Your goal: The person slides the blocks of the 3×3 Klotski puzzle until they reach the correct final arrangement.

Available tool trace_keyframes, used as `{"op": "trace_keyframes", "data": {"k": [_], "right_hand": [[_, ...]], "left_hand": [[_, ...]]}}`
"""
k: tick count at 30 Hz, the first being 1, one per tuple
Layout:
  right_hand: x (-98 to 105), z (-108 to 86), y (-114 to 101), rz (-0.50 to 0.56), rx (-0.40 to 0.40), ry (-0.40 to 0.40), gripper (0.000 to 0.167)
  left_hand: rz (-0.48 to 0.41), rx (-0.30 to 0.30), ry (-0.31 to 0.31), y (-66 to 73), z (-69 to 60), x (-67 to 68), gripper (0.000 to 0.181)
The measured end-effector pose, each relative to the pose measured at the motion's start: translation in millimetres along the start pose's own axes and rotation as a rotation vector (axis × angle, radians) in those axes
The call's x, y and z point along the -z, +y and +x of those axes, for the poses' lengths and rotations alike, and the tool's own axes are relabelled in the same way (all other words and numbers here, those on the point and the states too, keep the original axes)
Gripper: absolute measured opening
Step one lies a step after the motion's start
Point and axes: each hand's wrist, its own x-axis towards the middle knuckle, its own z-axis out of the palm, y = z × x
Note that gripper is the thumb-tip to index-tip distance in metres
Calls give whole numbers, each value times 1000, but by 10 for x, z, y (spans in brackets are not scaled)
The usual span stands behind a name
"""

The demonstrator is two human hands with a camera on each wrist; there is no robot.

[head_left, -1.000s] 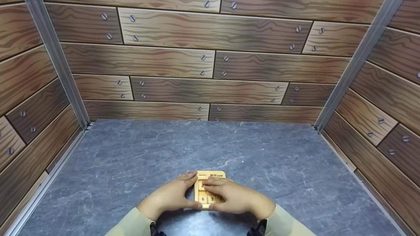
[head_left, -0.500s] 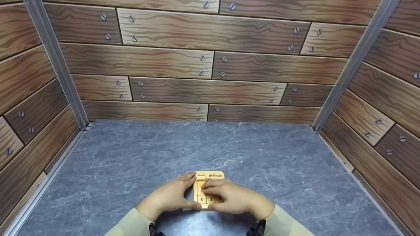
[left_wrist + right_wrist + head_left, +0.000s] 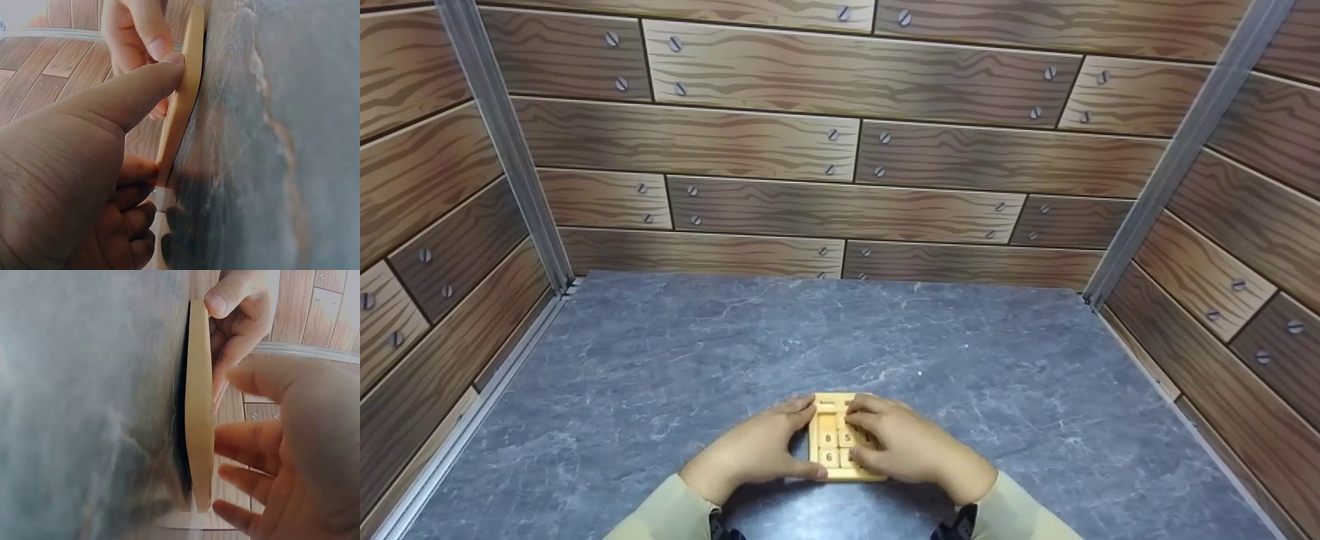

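A yellow sliding number puzzle (image 3: 818, 442) lies on the grey marbled surface, low in the middle of the head view. Tiles 8, 5 and 6 can be read; others sit under the right hand. An open slot shows above the 8. My left hand (image 3: 757, 448) grips the board's left side, thumb at the near edge and fingertips at the far left corner. Over the right half of the board is my right hand (image 3: 911, 446), fingers bent loosely above the tiles. In the right wrist view its fingertips reach the board's face (image 3: 199, 405); whether they press a tile is hidden.
Wood-plank-patterned walls (image 3: 840, 142) enclose the back and both sides. Metal corner posts (image 3: 506, 142) stand at left and right. The grey tabletop (image 3: 810, 330) stretches behind the board. Dark straps with devices (image 3: 956, 523) sit on the wrists.
The 8 tile has slid toward the near edge, leaving a slot above it. My right hand has shifted right, its thumb moving from the near edge to over the tiles. The left hand keeps its grip.
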Motion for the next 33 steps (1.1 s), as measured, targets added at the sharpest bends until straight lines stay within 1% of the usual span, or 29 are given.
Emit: {"op": "trace_keyframes", "data": {"k": [6, 9, 12, 18, 23, 26, 33], "right_hand": [[-4, -4, 1, -8, -16, -33, 68], [-6, -21, -14, -9, -8, -49, 74], [-14, -29, -22, -4, 10, -72, 80], [-24, -14, -11, 27, 43, -149, 91], [-41, -28, 3, 43, 40, -221, 101], [-51, -24, 0, 61, 37, -230, 101], [-49, 13, 2, 85, 49, -203, 93]], "left_hand": [[12, -11, 8, 1, 11, -4, 116], [24, -16, 20, 0, 4, -9, 116], [21, -9, 23, -7, -9, -18, 116], [18, 1, 17, -17, -12, -14, 117], [20, -1, 17, -5, -7, -31, 117], [17, -3, 17, 2, -12, -32, 116], [-13, -7, 13, -11, -25, -6, 116]]}}
